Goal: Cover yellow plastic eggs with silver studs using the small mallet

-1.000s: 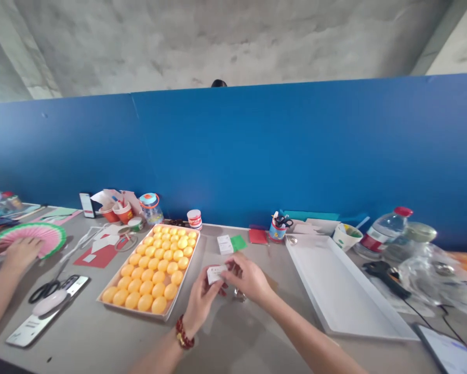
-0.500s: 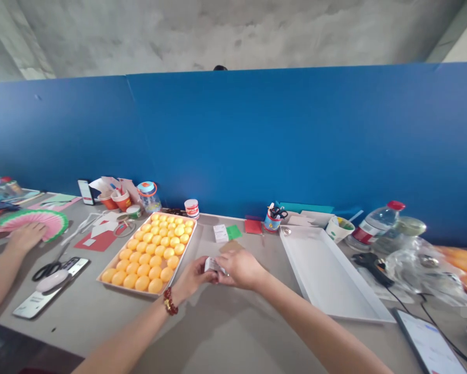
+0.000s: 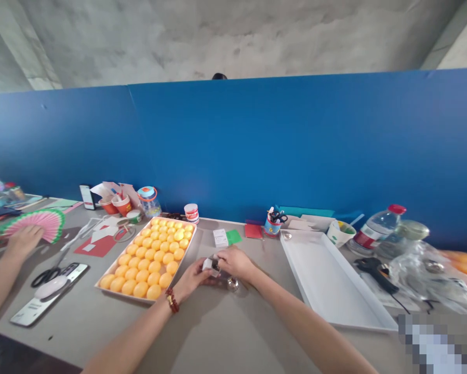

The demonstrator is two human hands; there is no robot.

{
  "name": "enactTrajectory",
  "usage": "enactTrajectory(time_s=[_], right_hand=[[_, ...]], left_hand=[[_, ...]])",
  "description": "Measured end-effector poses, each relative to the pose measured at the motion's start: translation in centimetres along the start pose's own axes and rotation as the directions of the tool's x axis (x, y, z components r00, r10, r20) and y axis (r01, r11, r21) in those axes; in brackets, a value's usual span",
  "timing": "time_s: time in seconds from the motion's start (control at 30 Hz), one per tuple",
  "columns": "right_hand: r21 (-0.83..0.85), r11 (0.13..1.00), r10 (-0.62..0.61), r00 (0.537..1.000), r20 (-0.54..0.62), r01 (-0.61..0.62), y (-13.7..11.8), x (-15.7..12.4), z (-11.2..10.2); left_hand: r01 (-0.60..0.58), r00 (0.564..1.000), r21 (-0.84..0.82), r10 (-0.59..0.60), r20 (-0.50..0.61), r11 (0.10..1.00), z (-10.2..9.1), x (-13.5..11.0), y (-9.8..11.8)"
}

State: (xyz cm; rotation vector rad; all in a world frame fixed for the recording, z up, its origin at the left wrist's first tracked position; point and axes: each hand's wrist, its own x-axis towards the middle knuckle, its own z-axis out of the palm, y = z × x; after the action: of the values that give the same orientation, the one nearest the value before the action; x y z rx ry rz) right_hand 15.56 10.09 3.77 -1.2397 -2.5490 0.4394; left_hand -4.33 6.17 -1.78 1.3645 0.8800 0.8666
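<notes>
In the head view, my left hand [image 3: 194, 278] grips a small white box [image 3: 208, 265] over the middle of the table. My right hand [image 3: 236, 262] is closed at the box's other end, fingertips pinched against it. Something dark shows between the two hands, too small to name. Just below my right hand, a shiny silver round object [image 3: 233, 283] sits near the wrist. Beyond the hands lie another white box [image 3: 220, 238] and a green paper piece [image 3: 234, 237].
To the left is a tray of orange balls [image 3: 151, 259]; to the right, a shallow white tray [image 3: 334, 280]. A pen cup [image 3: 272, 226], a bottle [image 3: 377, 228] and a black glue gun [image 3: 376, 274] stand or lie farther right. Another person's hand [image 3: 25, 241] holds a pink-green fan [image 3: 52, 223].
The shiny silver object now shows below my right hand. My right hand has shifted slightly, with its fingers at the end of the box. The view has tilted up a little.
</notes>
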Motion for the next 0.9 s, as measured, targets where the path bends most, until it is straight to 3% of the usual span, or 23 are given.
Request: enactTrajectory(time_s=[0.23, 0.37, 0.5, 0.7, 0.9], right_hand=[[0.051, 0.999, -0.012, 0.999, 0.046, 0.009, 2.1, 1.0, 0.7], [0.050, 0.995, -0.088, 0.995, 0.054, 0.085, 3.1, 0.9, 1.2], [0.042, 0.985, -0.168, 0.983, 0.071, 0.165, 4.1, 0.9, 1.5], [0.014, 0.973, -0.233, 0.971, 0.056, 0.232, 5.3, 0.9, 1.9], [0.013, 0.966, -0.257, 0.966, 0.003, 0.257, 5.9, 0.5, 2.5]], left_hand=[[0.003, 0.997, 0.335, 0.021, -0.069, 0.942, -0.5, 0.7, 0.8], [-0.032, 0.993, 0.580, 0.093, -0.077, 0.814, -0.3, 0.9, 1.6], [-0.059, 0.994, 0.747, 0.107, -0.016, 0.662, 0.4, 0.9, 2.4], [-0.106, 0.993, 0.872, 0.102, 0.064, 0.479, 0.7, 1.3, 3.1], [-0.176, 0.982, 0.911, 0.135, 0.134, 0.373, 0.2, 1.3, 3.6]])
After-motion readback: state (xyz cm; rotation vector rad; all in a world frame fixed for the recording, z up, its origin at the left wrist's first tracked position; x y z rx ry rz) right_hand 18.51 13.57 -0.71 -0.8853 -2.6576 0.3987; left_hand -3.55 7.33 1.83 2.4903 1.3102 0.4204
